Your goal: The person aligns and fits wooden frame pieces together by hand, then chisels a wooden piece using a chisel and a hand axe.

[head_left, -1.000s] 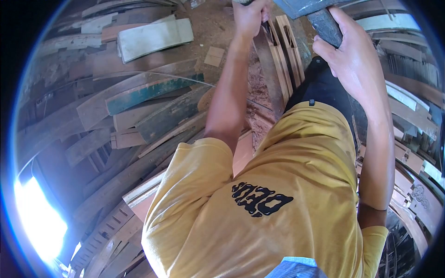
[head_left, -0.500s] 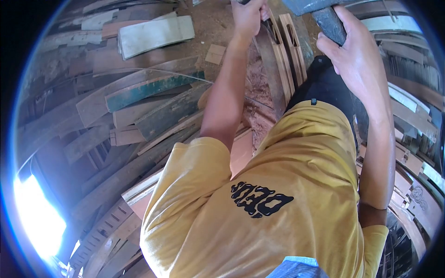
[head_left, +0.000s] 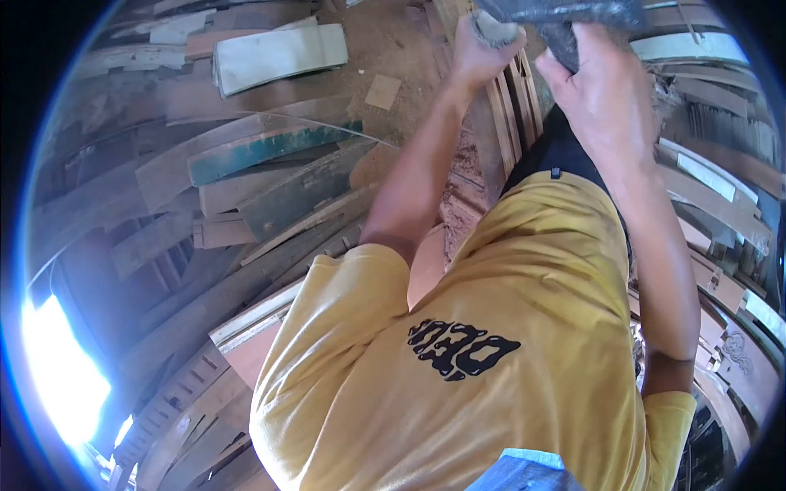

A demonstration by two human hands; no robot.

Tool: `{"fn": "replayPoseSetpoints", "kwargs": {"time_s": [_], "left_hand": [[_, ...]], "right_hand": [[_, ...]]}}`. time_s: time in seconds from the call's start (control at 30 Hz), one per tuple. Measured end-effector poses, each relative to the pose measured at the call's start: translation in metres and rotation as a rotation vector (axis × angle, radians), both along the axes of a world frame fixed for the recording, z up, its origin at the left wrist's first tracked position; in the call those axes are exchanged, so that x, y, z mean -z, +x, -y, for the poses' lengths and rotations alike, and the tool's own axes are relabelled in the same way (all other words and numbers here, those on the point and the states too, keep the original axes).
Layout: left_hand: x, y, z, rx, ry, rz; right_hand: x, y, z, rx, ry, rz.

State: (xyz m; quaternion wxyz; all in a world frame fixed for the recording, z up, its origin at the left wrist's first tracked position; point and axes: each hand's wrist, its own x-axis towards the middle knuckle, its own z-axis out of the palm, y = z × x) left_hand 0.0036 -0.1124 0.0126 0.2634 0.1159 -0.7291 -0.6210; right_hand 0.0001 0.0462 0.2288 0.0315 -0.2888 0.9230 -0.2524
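Note:
My left hand (head_left: 479, 59) is closed round a chisel (head_left: 496, 29); only the blunt, worn grey end of its handle shows, and the blade is hidden. Close to it on the right, my right hand (head_left: 604, 82) grips the dark handle of a mallet (head_left: 573, 11). The mallet's broad dark head lies near the chisel's end at the top of the view. Below my left hand, narrow wooden pieces (head_left: 504, 123) lie side by side lengthwise, with a slot cut in one of them.
Reddish wood shavings (head_left: 465, 192) lie beside the wooden pieces. A stack of pale boards (head_left: 282, 59), a small square offcut (head_left: 382, 92) and a green-edged plank (head_left: 262, 151) are on the left. More planks (head_left: 720, 200) are piled at the right.
My left hand has shifted right and down and tilted, bringing the handle's end into view. My right hand has moved left with the mallet, whose head is nearer my left hand.

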Motion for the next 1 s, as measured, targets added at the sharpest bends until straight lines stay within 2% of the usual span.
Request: {"fn": "replayPoseSetpoints", "kwargs": {"time_s": [0.03, 0.1, 0.17, 0.23, 0.27, 0.3, 0.37, 0.4, 0.47, 0.53, 0.57, 0.63, 0.67, 0.7, 0.73, 0.77, 0.83, 0.93, 1.0], "left_hand": [[-0.002, -0.006, 0.005, 0.085, 0.052, -0.048], [-0.011, -0.011, 0.012, 0.191, 0.097, -0.108], [-0.01, -0.005, 0.006, 0.158, 0.102, -0.145], [0.001, -0.002, 0.005, 0.164, 0.095, -0.092], [0.002, -0.005, 0.008, 0.181, 0.093, -0.092], [0.005, -0.008, 0.012, 0.202, 0.098, -0.087], [0.007, -0.023, 0.021, 0.202, 0.139, -0.088], [0.008, -0.036, 0.028, 0.183, 0.176, -0.088], [0.012, -0.077, 0.049, 0.104, 0.351, -0.057], [0.041, -0.078, 0.057, 0.005, 0.555, 0.034], [0.036, -0.071, 0.059, 0.018, 0.495, 0.015], [0.009, -0.06, 0.055, 0.037, 0.426, -0.011], [-0.013, -0.055, 0.046, 0.091, 0.521, -0.096], [-0.019, -0.05, 0.04, 0.139, 0.626, -0.166], [-0.012, -0.06, 0.054, 0.198, 0.487, -0.078], [-0.022, -0.055, 0.05, 0.194, 0.482, -0.08], [-0.044, -0.055, 0.044, 0.111, 0.364, -0.103], [-0.034, -0.045, 0.045, 0.135, 0.371, -0.045], [-0.024, -0.041, 0.044, 0.117, 0.394, -0.041]], "right_hand": [[0.008, -0.001, -0.004, 0.0, -0.001, -0.006], [0.014, -0.008, -0.008, -0.172, 0.255, -0.123], [0.008, -0.003, -0.012, -0.189, 0.212, -0.157], [-0.013, 0.011, -0.009, -0.044, 0.113, 0.04], [0.008, 0.006, -0.015, -0.037, 0.026, -0.068], [0.022, 0.005, -0.016, -0.033, 0.026, -0.065], [0.034, -0.002, -0.013, -0.176, 0.31, -0.123], [0.027, -0.014, -0.01, -0.196, 0.307, -0.136], [0.006, -0.033, -0.011, -0.179, 0.257, -0.151], [-0.008, -0.021, -0.021, -0.141, 0.126, -0.102], [-0.012, -0.018, -0.023, -0.15, 0.122, -0.101], [-0.024, -0.011, -0.025, 0.01, -0.064, -0.035], [-0.04, -0.006, -0.022, 0.133, -0.003, 0.116], [-0.037, -0.01, -0.026, 0.145, 0.002, 0.13], [-0.033, -0.012, -0.033, 0.088, -0.043, 0.062], [-0.032, -0.017, -0.035, 0.026, -0.101, -0.028], [-0.033, -0.018, -0.034, 0.024, -0.12, 0.017], [-0.035, -0.013, -0.035, 0.084, -0.139, 0.08], [-0.051, -0.013, -0.033, 0.038, -0.153, 0.062]]}}
